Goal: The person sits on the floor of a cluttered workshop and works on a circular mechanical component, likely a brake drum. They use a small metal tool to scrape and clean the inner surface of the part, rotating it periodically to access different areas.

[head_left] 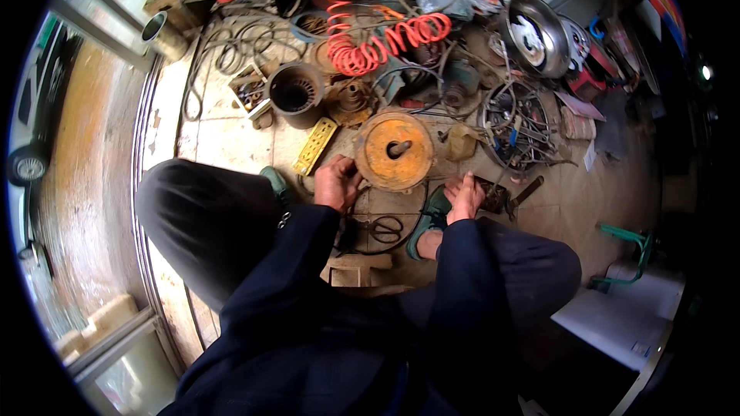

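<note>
A round orange motor end cover (394,150) with a short shaft in its middle stands on the tiled floor in front of me. My left hand (336,182) rests against its lower left rim, fingers curled on the edge. My right hand (465,196) is to the lower right of the cover, fingers bent, next to a dark rusty metal part (493,196); whether it grips that part is unclear. A pair of scissors (383,226) lies on the floor between my knees, inside a loop of thin cable.
A dark cylindrical motor housing (295,92) and a yellow perforated plate (315,145) lie left of the cover. A red coiled hose (370,42), a wire bundle (515,125), a steel bowl (532,35) and scrap parts crowd the back. A green stool frame (626,258) stands at right.
</note>
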Tool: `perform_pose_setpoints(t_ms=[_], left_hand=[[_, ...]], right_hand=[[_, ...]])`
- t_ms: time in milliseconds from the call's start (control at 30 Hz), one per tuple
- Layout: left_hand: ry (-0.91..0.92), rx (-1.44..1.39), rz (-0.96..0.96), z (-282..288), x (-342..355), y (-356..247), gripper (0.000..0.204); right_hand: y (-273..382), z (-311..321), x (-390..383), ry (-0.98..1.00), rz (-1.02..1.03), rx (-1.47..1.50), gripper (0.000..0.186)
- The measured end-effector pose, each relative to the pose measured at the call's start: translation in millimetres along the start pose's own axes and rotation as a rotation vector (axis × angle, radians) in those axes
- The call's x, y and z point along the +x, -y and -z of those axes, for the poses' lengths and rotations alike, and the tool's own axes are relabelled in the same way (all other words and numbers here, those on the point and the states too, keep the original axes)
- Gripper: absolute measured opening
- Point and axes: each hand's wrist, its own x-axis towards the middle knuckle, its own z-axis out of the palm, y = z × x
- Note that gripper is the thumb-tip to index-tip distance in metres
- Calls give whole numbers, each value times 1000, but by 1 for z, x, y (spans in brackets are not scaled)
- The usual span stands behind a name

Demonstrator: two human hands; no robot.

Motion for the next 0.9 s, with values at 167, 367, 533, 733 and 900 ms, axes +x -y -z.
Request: perform_pose_setpoints(t_ms=[167, 367, 533, 733, 900], left_hand=[[62, 21, -72, 4, 2, -5, 19], [156, -128, -100, 10, 8, 0, 24], [74, -4, 77, 0, -2, 26, 21], [-172, -264, 152, 32, 28, 35, 21], [-94, -128, -52, -2, 51, -48, 47]], right_hand=[[-26, 43, 28, -183, -138, 193, 35], [-37, 22, 25, -133, -195, 240, 27], [-43, 16, 32, -113, -199, 306, 9], [-81, 5, 47, -128, 19, -85, 10], [-96, -27, 39, 114, 409, -762, 20]])
